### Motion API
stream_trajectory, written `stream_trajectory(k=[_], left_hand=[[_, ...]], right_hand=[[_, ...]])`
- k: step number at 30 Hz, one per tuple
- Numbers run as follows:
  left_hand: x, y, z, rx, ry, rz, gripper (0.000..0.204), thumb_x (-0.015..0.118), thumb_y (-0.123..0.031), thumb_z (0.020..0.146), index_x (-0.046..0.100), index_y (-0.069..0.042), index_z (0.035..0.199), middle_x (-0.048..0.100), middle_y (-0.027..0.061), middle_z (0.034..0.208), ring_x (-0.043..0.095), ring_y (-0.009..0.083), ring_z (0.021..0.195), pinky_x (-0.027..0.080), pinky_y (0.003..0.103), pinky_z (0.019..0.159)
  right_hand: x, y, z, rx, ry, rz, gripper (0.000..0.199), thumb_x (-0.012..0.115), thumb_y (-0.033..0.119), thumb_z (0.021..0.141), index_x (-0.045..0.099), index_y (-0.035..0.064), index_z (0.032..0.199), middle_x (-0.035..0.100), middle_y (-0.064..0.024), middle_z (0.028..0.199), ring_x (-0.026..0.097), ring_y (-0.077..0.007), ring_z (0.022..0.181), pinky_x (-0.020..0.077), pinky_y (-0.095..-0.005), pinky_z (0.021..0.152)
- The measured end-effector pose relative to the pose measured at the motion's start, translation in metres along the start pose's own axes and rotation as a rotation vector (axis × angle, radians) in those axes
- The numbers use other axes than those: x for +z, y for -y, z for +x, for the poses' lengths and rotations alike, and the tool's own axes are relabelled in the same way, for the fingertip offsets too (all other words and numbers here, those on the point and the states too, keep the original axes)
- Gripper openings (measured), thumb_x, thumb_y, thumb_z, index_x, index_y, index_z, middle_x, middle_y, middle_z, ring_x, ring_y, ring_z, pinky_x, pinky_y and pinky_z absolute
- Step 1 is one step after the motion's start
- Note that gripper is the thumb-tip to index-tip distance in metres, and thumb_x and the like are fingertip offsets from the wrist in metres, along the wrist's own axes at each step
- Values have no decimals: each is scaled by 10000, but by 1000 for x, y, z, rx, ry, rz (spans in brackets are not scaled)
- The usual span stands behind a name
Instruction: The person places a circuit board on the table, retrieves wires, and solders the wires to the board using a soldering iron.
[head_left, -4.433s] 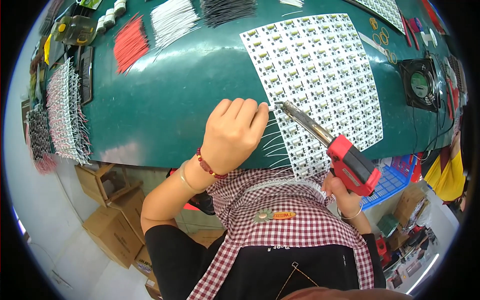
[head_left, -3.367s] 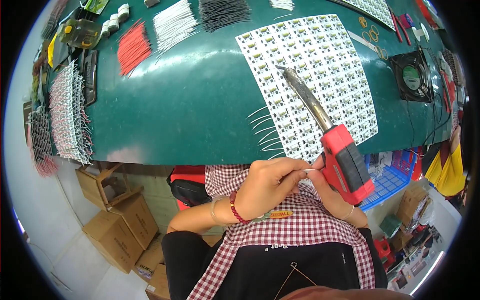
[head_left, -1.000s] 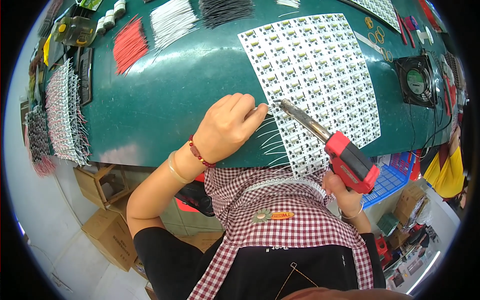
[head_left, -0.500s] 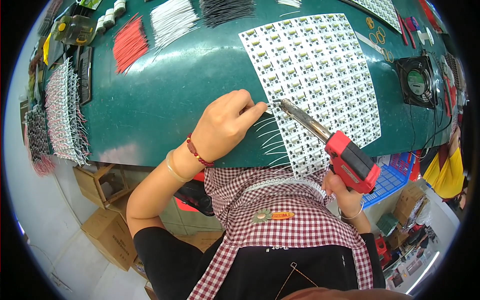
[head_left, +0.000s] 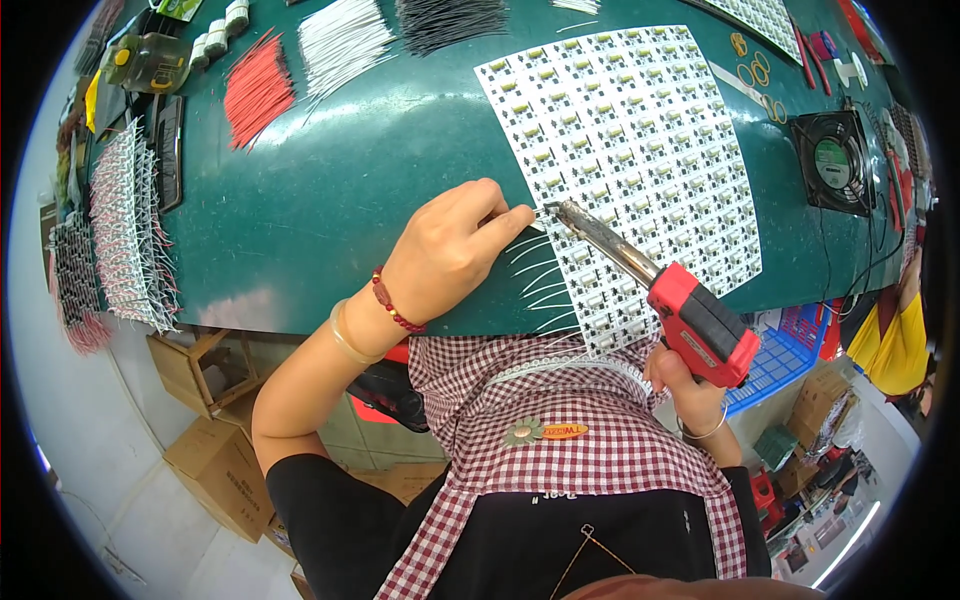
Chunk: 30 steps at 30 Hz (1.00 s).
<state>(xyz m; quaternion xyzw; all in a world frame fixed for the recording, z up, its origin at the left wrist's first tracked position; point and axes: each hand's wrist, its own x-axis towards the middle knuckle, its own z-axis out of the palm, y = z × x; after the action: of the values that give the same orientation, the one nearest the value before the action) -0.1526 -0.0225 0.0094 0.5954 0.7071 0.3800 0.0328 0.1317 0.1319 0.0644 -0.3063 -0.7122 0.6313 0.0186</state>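
Observation:
A large white circuit board panel [head_left: 640, 130], covered in rows of small components, lies on the green table. My left hand [head_left: 455, 235] is closed at the panel's left edge, pinching a short white wire [head_left: 537, 224] by thumb and forefinger. Wrapped round the handle of a red and black soldering gun [head_left: 705, 325] is my right hand [head_left: 690, 392]. The gun's metal tip meets the panel's edge just beside the pinched wire; whether it touches the wire is too small to tell. Below, several white wires [head_left: 545, 283] stick out leftward from that edge.
Bundles of red wires [head_left: 260, 90], white wires [head_left: 345, 45] and black wires [head_left: 452, 22] lie at the back. A black fan [head_left: 832, 163] stands at right, near yellow rings [head_left: 760, 70]. Wired pieces [head_left: 128, 225] are heaped at left. A blue basket [head_left: 775, 365] sits below the table edge.
Almost nothing differs. The soldering gun has shifted very slightly to the left, while my left hand keeps its place at the panel's edge.

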Motion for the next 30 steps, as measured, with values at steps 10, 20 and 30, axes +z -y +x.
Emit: stream_trajectory(k=[10, 20, 30], left_hand=[[-1, 1, 1, -8, 3, -23, 271, 676, 83, 732, 706, -42, 970, 559, 65, 769, 591, 199, 639, 493, 311, 549], [1, 1, 0, 14, -3, 12, 290, 673, 93, 712, 694, -31, 974, 541, 65, 761, 582, 198, 636, 491, 309, 545], [2, 0, 1, 30, -6, 27, 274, 683, 88, 711, 693, -24, 962, 528, 65, 754, 576, 199, 641, 487, 313, 543]], right_hand=[[-1, -7, -1, -34, -1, -59, 296, 629, 190, 970, 549, -50, 1123, 545, -63, 635, 528, -156, 548, 498, -335, 594], [1, -4, 0, 1, -15, -39, 246, 622, 170, 970, 555, -42, 1077, 544, -52, 658, 535, -144, 564, 500, -322, 594], [-7, -23, -9, -117, 41, -75, 434, 611, 195, 986, 477, -31, 1331, 544, -57, 673, 517, -141, 568, 483, -332, 611]])
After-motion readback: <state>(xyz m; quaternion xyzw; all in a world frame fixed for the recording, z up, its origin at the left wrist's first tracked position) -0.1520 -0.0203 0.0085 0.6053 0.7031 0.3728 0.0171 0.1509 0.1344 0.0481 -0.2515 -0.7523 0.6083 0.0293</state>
